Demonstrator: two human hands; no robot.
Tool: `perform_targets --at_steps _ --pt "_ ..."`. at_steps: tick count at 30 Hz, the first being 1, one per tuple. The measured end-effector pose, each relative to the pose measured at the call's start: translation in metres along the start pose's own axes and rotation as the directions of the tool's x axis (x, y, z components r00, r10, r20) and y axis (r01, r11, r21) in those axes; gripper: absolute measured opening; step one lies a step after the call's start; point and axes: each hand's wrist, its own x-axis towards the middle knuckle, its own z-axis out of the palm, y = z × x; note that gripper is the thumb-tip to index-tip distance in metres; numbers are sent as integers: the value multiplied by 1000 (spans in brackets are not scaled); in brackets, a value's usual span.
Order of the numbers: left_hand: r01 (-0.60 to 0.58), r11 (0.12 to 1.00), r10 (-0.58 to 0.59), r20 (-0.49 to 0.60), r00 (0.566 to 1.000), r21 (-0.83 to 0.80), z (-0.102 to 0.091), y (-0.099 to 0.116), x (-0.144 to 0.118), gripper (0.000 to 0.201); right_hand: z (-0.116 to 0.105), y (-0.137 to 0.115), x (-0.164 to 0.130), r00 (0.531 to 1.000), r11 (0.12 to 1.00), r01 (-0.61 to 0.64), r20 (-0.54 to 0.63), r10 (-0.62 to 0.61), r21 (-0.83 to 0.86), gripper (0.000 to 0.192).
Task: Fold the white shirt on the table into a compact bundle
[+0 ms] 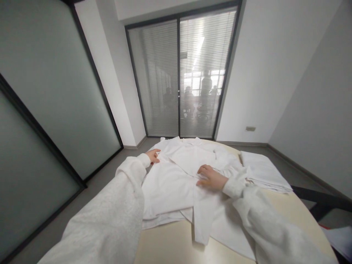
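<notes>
Tabletop (pixel 165 244) bears white garment (pixel 170 187) beneath right hand (pixel 211 178).

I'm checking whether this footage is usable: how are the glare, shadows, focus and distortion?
Head view: bright glare behind the blinds, leaving people as dim silhouettes; head view: soft shadow on the white garment beneath the right sleeve; head view: right hand slightly soft; head view: dark door frame flaring toward the top, likely wide-angle distortion.
</notes>
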Motion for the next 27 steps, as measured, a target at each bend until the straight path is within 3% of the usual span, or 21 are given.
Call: perform_targets --at_steps 3,6,10,12,18,23,27 --pt "-53 995 45 -90 995 -86 -6 5 9 75 -4 -50 -15 985 986 167 -55 -166 24 51" --pt "-71 996 59 -196 979 -57 -5 4 13 72 5 -99 -24 958 960 279 66 -278 -1 55" --pt "-45 999 42 -228 973 -7 3 -2 12 69 27 -135 -30 954 942 294 114 -278 -163 68" --pt "-39 999 36 -218 975 -9 5 -5 10 64 32 -137 -33 965 940 255 118 -233 -227 66" --pt "-52 998 46 -162 986 -33 4 -10 6 62 20 -116 -32 956 950 247 206 -207 -192 29" --pt "-88 994 81 -107 991 -67 1 -11 4 62 -1 -96 -27 903 940 340 276 -329 10 12" --pt "-132 986 125 -69 990 -103 -2 -14 3 64 -26 -78 -27 888 920 323 265 -376 223 11"
